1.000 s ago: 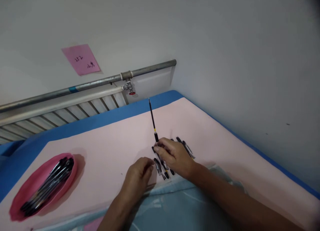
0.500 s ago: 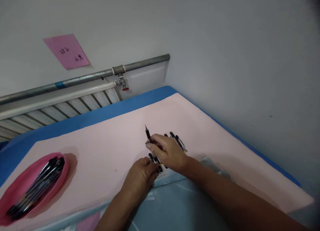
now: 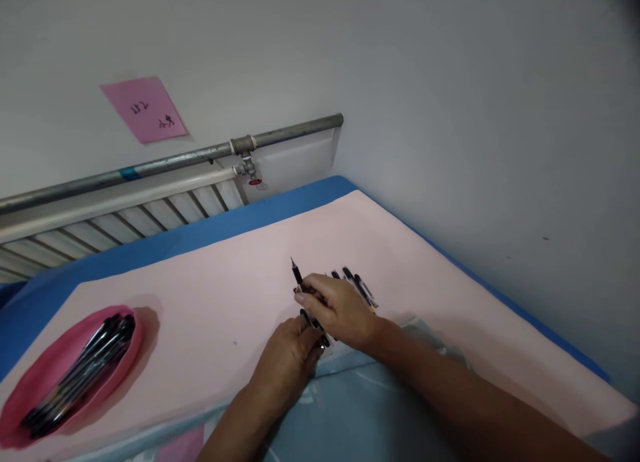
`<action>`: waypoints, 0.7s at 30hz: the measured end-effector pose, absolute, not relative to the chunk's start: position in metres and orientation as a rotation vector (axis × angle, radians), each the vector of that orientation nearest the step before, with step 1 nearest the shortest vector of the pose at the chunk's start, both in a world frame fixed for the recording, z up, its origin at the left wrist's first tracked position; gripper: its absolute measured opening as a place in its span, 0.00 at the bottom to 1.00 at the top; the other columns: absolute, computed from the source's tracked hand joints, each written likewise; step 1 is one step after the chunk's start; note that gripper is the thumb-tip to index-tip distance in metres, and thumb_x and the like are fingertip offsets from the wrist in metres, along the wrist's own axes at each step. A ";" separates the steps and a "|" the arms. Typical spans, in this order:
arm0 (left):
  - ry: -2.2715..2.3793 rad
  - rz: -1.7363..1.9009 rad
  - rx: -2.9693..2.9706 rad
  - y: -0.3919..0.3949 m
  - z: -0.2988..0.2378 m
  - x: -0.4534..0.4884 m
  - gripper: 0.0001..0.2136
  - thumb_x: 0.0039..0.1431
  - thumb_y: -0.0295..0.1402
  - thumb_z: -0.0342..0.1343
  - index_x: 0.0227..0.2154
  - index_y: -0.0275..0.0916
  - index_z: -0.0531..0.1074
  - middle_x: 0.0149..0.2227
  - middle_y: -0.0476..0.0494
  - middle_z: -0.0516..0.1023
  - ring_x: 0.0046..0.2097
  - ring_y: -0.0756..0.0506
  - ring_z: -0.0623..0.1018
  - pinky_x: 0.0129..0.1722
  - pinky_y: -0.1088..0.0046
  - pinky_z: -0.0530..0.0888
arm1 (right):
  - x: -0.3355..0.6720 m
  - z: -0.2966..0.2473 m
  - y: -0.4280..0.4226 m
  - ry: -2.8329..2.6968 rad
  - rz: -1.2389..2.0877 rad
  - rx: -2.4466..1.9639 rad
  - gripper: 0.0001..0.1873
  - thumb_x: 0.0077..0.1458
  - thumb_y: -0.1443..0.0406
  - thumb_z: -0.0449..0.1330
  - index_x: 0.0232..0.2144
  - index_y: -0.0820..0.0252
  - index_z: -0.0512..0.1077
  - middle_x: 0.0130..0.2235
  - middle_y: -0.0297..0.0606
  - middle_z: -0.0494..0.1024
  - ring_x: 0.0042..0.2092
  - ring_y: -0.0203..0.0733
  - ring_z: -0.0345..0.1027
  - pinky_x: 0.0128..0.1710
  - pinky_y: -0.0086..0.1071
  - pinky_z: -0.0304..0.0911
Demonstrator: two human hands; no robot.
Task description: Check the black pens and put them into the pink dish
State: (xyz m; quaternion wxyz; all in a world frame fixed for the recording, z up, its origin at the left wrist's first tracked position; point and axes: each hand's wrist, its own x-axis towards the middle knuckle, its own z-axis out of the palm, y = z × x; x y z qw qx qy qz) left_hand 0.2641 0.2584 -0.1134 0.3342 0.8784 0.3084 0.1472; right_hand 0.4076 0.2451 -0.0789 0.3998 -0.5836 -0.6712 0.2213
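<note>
My right hand (image 3: 340, 307) is closed around a pen (image 3: 297, 273), its bare point directed up and away from me. Just below it, the fingers of my left hand (image 3: 290, 347) pinch a small black pen part (image 3: 305, 317) close to the table; whether this is a cap or a whole pen is hidden by the fingers. Several black-ended pen pieces (image 3: 356, 285) lie side by side beyond my right hand, partly covered by it. At the left a pink oval basket (image 3: 23, 389) holds a bundle of dark pens (image 3: 83, 375).
Pale pink sheeting (image 3: 210, 295) covers the table over a blue cloth (image 3: 235, 222). A radiator (image 3: 125, 225) and a metal pipe (image 3: 185, 159) with a red-handled valve run along the wall behind. A pink note (image 3: 145, 109) hangs above. Light blue fabric (image 3: 360, 409) covers my lap.
The view has shifted slightly, so everything sits a little lower and further right. Both hands keep nearly the same pose and hold.
</note>
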 end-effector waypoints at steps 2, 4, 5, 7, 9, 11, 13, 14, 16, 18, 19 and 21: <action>0.818 0.383 2.221 0.261 -0.111 0.260 0.09 0.51 0.29 0.48 0.34 0.40 0.72 0.33 0.43 0.70 0.37 0.45 0.68 0.36 0.69 0.64 | 0.408 -0.079 0.245 -1.698 0.557 -1.490 0.10 0.54 0.65 0.50 0.22 0.61 0.60 0.22 0.28 0.62 0.25 0.29 0.55 0.25 0.24 0.48; 0.880 0.441 2.071 0.268 -0.106 0.252 0.06 0.52 0.30 0.49 0.30 0.40 0.71 0.31 0.44 0.70 0.34 0.47 0.69 0.34 0.72 0.64 | 0.409 -0.079 0.245 -1.720 0.550 -1.491 0.10 0.54 0.65 0.50 0.22 0.61 0.61 0.23 0.28 0.63 0.26 0.30 0.55 0.26 0.24 0.48; 0.923 0.492 1.964 0.272 -0.102 0.247 0.05 0.51 0.31 0.50 0.29 0.39 0.70 0.30 0.46 0.71 0.33 0.47 0.69 0.33 0.73 0.64 | 0.409 -0.079 0.245 -1.746 0.549 -1.488 0.09 0.55 0.65 0.50 0.23 0.61 0.62 0.23 0.29 0.64 0.26 0.30 0.56 0.26 0.24 0.48; 0.985 0.596 1.721 0.282 -0.096 0.236 0.05 0.50 0.34 0.52 0.28 0.38 0.69 0.29 0.46 0.72 0.32 0.48 0.70 0.32 0.74 0.65 | 0.409 -0.079 0.245 -1.828 0.555 -1.473 0.09 0.55 0.64 0.50 0.25 0.61 0.63 0.25 0.30 0.65 0.28 0.31 0.57 0.27 0.25 0.49; 0.972 0.653 1.497 0.291 -0.091 0.226 0.07 0.50 0.35 0.54 0.28 0.37 0.69 0.29 0.45 0.73 0.31 0.48 0.71 0.33 0.73 0.67 | 0.409 -0.080 0.245 -1.939 0.575 -1.456 0.09 0.55 0.64 0.49 0.26 0.62 0.64 0.26 0.32 0.66 0.28 0.32 0.58 0.28 0.25 0.49; 0.920 0.680 1.344 0.296 -0.088 0.219 0.07 0.49 0.35 0.55 0.28 0.36 0.69 0.27 0.44 0.75 0.30 0.48 0.73 0.34 0.71 0.68 | 0.408 -0.080 0.244 -2.043 0.590 -1.444 0.08 0.55 0.65 0.50 0.26 0.62 0.65 0.26 0.33 0.67 0.28 0.32 0.59 0.28 0.25 0.50; 0.881 0.708 1.253 0.298 -0.087 0.216 0.08 0.47 0.34 0.57 0.27 0.35 0.69 0.25 0.44 0.75 0.27 0.49 0.73 0.33 0.70 0.69 | 0.407 -0.080 0.243 -2.117 0.605 -1.442 0.07 0.54 0.66 0.50 0.27 0.62 0.66 0.27 0.34 0.68 0.28 0.33 0.60 0.28 0.25 0.50; 0.865 0.728 1.216 0.298 -0.087 0.215 0.08 0.46 0.34 0.58 0.27 0.35 0.69 0.24 0.44 0.75 0.27 0.49 0.73 0.32 0.71 0.69 | 0.406 -0.079 0.243 -2.137 0.613 -1.448 0.07 0.54 0.66 0.50 0.28 0.62 0.66 0.28 0.35 0.69 0.28 0.33 0.60 0.28 0.25 0.50; 0.848 0.766 1.151 0.299 -0.087 0.214 0.08 0.45 0.33 0.60 0.26 0.35 0.69 0.24 0.45 0.75 0.27 0.49 0.73 0.31 0.72 0.69 | 0.406 -0.078 0.242 -2.166 0.630 -1.465 0.07 0.54 0.66 0.50 0.28 0.62 0.67 0.29 0.35 0.70 0.29 0.33 0.61 0.28 0.25 0.51; 0.848 0.795 1.108 0.299 -0.087 0.214 0.07 0.44 0.32 0.60 0.26 0.35 0.69 0.24 0.47 0.74 0.27 0.49 0.74 0.30 0.72 0.70 | 0.406 -0.078 0.242 -2.194 0.628 -1.484 0.08 0.54 0.66 0.50 0.28 0.61 0.68 0.29 0.36 0.70 0.29 0.34 0.62 0.28 0.25 0.51; 0.853 0.803 1.096 0.299 -0.087 0.214 0.07 0.44 0.31 0.61 0.26 0.35 0.69 0.24 0.47 0.74 0.27 0.49 0.74 0.30 0.73 0.70 | 0.406 -0.077 0.242 -2.210 0.618 -1.491 0.08 0.54 0.66 0.50 0.28 0.61 0.68 0.29 0.37 0.71 0.29 0.34 0.62 0.28 0.25 0.51; 0.864 0.813 1.085 0.300 -0.086 0.213 0.07 0.44 0.31 0.60 0.26 0.35 0.70 0.24 0.47 0.74 0.27 0.49 0.74 0.30 0.73 0.70 | 0.407 -0.078 0.242 -2.249 0.570 -1.488 0.09 0.55 0.66 0.49 0.30 0.61 0.69 0.30 0.37 0.71 0.31 0.35 0.62 0.29 0.26 0.52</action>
